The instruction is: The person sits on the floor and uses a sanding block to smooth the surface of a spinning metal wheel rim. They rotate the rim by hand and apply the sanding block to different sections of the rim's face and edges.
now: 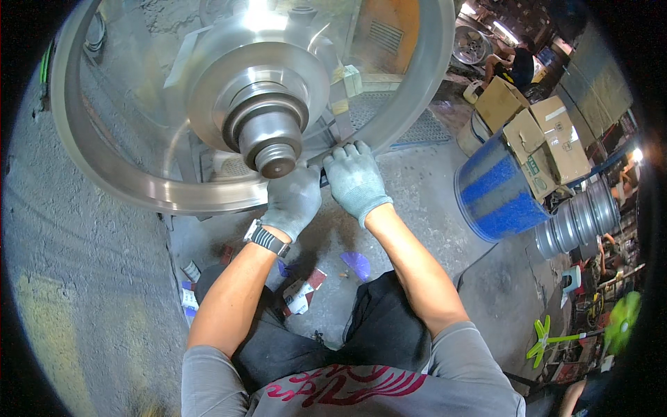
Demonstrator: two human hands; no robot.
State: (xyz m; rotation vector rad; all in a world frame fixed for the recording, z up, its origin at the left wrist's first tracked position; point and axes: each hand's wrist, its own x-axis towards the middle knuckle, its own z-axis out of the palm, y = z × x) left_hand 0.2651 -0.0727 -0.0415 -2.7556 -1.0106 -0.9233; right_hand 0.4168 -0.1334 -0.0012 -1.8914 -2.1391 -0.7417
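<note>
A large metal wheel rim (125, 187), blurred as if spinning, surrounds a shiny stepped spindle (272, 135) with a threaded end. My left hand (294, 201), in a grey glove, is at the rim's near edge, just below the spindle end; its fingers are bent and partly hidden. Close beside it, my gloved right hand (356, 179) presses at the same edge, fingers curled with knuckles up. A narrow dark strip (324, 178) shows between the hands. What they grip is too covered to name. A watch (267, 238) circles my left wrist.
Rough grey wall (83, 278) runs along the left. At right stands a blue barrel (497, 187) topped with cardboard boxes (549, 139), beside stacked wheel rims (580, 219). A green fan (622, 323), a seated person (517, 64) and torn packaging (303, 295) on the floor also appear.
</note>
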